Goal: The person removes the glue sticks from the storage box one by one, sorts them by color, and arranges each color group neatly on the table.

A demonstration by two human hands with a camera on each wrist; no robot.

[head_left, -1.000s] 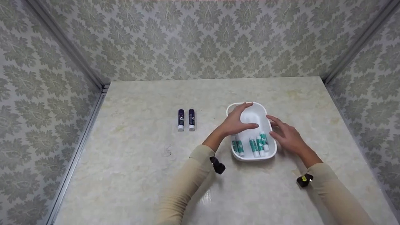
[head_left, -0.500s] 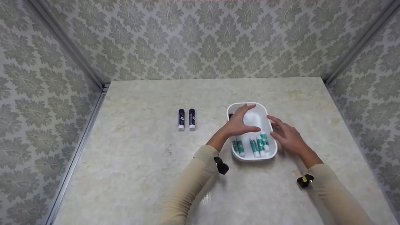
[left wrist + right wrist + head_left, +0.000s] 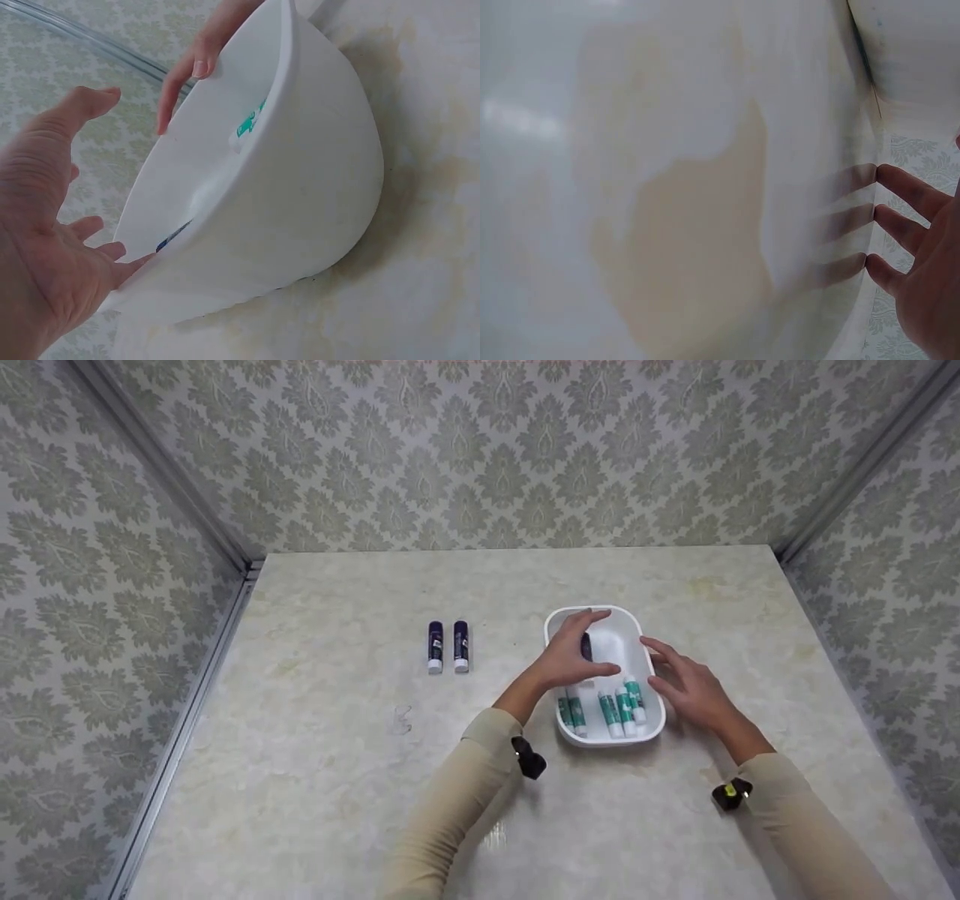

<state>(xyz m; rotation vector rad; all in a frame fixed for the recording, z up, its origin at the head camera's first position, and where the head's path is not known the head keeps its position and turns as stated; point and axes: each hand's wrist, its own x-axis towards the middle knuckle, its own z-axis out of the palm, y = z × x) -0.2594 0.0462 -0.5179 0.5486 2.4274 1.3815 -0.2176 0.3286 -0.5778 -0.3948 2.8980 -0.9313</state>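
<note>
A white oval-cornered basin (image 3: 634, 619) stands on the table, with several green-and-white tubes (image 3: 610, 714) lying in its near end. My left hand (image 3: 566, 656) is over the basin's left side, thumb and fingers spread apart and gripping nothing. Inside the basin, a dark tube (image 3: 586, 646) shows partly beyond the palm; in the left wrist view only a thin dark blue strip (image 3: 174, 236) of it is visible. My right hand (image 3: 694, 690) touches the basin's right rim with its fingers extended. Three of its fingertips meet the tabletop in the right wrist view.
Two dark blue tubes with white caps (image 3: 435, 647) lie side by side on the table, left of the basin. A small squiggly mark (image 3: 403, 720) is on the surface nearer the front. Patterned walls (image 3: 502, 457) border the table's back and sides.
The left hand shifts slightly right, then a little back left. A dark tube, hidden at first, appears at the basin's left wall and now lies further in. The right hand stays put.
</note>
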